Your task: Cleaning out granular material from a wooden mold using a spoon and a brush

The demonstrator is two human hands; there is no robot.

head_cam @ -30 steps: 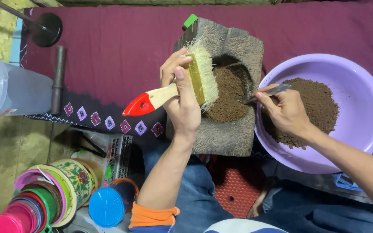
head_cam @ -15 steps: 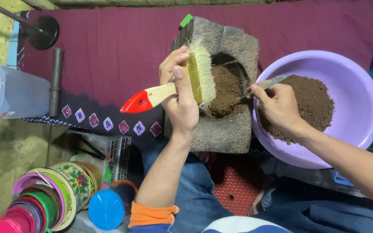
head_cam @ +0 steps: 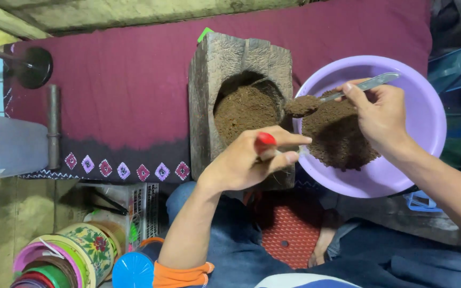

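From my head camera, my right hand [head_cam: 382, 114] pinches the handle of a metal spoon [head_cam: 348, 92], its bowl heaped with brown powder and hovering over the gap between the wooden block [head_cam: 209, 101] and the purple bowl [head_cam: 428, 122]. My left hand [head_cam: 249, 160] is closed around a brush with a red handle [head_cam: 265, 140]; only the handle tip shows between my fingers, at the near edge of the block.

A second ago that brush stood upright over the hollow with its pale bristles in full view, and my left hand was higher on the block. Now the hand has dropped toward me and the bristles are hidden. The spoon, which was low at the bowl's edge, has lifted with a load.

The hollow in the block is packed with brown powder [head_cam: 244, 112]. The purple bowl holds a mound of the same powder [head_cam: 340, 141] and sits touching the block on the maroon cloth [head_cam: 124, 90]. At lower left are stacked coloured tins [head_cam: 62, 256].
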